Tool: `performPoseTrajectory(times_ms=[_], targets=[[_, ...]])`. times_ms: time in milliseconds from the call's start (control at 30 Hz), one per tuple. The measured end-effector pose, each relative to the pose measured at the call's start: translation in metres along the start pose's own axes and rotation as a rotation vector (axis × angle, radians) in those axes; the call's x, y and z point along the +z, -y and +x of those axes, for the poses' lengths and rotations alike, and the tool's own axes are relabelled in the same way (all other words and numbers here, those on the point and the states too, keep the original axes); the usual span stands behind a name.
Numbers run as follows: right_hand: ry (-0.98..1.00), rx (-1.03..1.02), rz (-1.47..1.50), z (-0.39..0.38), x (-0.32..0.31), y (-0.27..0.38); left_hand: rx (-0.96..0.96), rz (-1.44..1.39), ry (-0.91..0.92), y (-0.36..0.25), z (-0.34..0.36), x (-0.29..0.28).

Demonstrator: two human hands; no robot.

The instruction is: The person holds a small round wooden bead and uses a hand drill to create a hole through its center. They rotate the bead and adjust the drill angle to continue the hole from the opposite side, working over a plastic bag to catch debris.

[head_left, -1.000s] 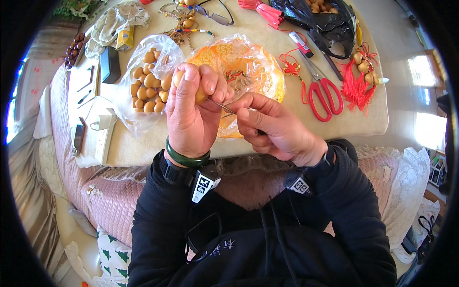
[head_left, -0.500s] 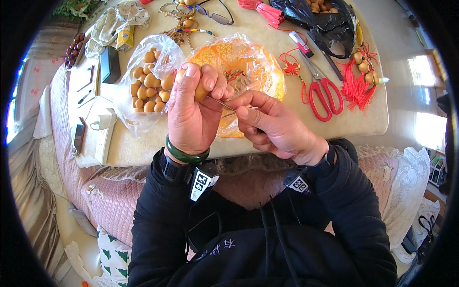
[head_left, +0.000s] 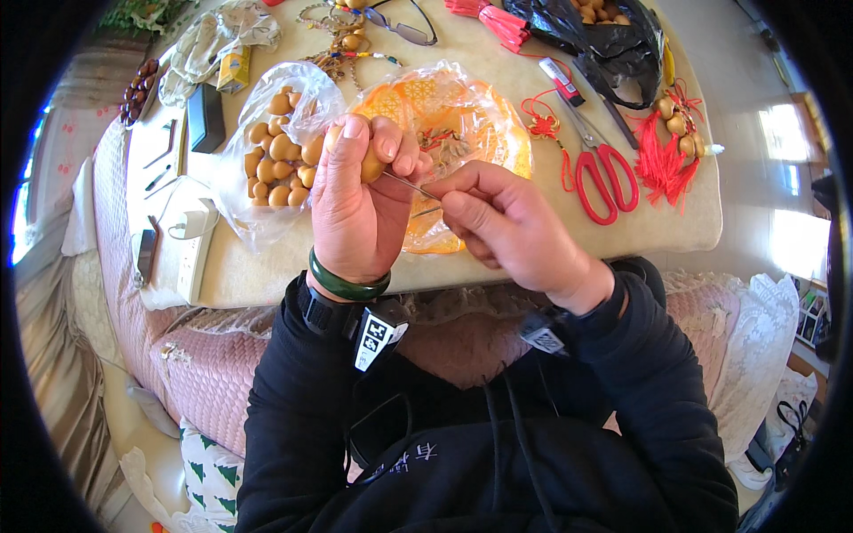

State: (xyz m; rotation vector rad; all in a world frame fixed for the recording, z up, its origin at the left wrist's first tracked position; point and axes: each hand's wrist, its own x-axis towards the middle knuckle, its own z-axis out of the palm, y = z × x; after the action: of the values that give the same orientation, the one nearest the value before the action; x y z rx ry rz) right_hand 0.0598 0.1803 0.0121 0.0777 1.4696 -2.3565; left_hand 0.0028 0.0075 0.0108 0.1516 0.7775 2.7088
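Note:
My left hand (head_left: 360, 195) is closed around a small tan gourd (head_left: 371, 169), which shows between the thumb and fingers. A thin metal needle-like rod (head_left: 407, 183) is pinched in my right hand (head_left: 506, 226), its far end meeting the gourd. Whether the tip has gone into the gourd is hidden by my fingers. Beneath and beyond my hands lies an orange patterned basket (head_left: 520, 133) lined with clear plastic, with small red-corded pieces in it. Left of it, a clear plastic bag (head_left: 242, 209) holds several more gourds (head_left: 283, 149).
Red-handled scissors (head_left: 613, 182), a red-and-black glue tube (head_left: 562, 82), red tassels (head_left: 666, 169) and a black bag (head_left: 613, 44) lie to the right. A power strip (head_left: 195, 253) and black box (head_left: 205, 118) are at left. Glasses (head_left: 404, 25) rest at the far side.
My right hand has rolled over slightly, its back now turned more upward, still gripping the rod. My left hand and the gourd have barely moved.

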Motion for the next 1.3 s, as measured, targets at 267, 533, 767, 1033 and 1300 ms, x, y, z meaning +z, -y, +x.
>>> performPoseTrajectory(times_ms=[267, 533, 767, 1033, 1300], targets=[[-0.096, -0.837, -0.805, 0.014, 0.003, -0.016, 0.06, 0.097, -0.108, 0.008, -0.003, 0.0], [0.035, 0.11, 0.053, -0.004, -0.002, 0.004, -0.082, 0.079, -0.038, -0.002, 0.001, 0.002], [-0.154, -0.687, -0.925, 0.009, -0.002, -0.011, -0.068, 0.238, -0.307, 0.003, 0.0, 0.003], [0.008, 0.21, 0.105, 0.0, -0.003, -0.004, -0.033, 0.013, -0.009, -0.001, 0.001, 0.0], [-0.062, -0.49, -0.663, 0.001, 0.004, -0.007, 0.017, 0.1, -0.049, 0.003, -0.001, 0.002]])
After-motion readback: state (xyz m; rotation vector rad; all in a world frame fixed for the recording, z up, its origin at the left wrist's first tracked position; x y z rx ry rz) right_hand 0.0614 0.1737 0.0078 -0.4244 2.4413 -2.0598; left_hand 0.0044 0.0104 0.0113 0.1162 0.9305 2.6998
